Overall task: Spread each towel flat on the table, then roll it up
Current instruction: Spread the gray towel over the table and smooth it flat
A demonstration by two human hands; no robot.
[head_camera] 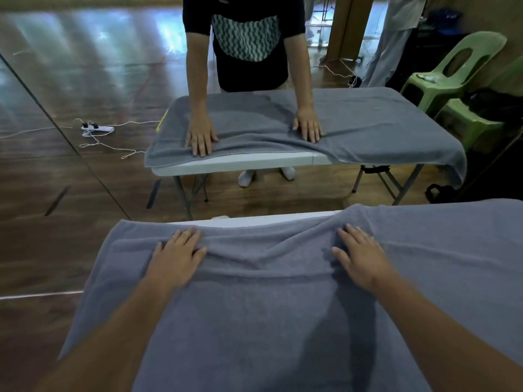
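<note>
A large grey towel [268, 321] lies spread over the white table [254, 219] in front of me, covering nearly all of it and hanging off the left side. My left hand [177, 257] rests palm down on the towel near its far edge, fingers apart. My right hand [360, 256] presses flat on the towel further right, fingers spread. Between and ahead of the hands the cloth is bunched into low ridges along the far edge. Neither hand grips the cloth.
A wall mirror straight ahead reflects me, my table and the towel [339, 123]. Green plastic chairs [458, 77] stand at the right. A power strip with white cables [97, 128] lies on the wooden floor at the left.
</note>
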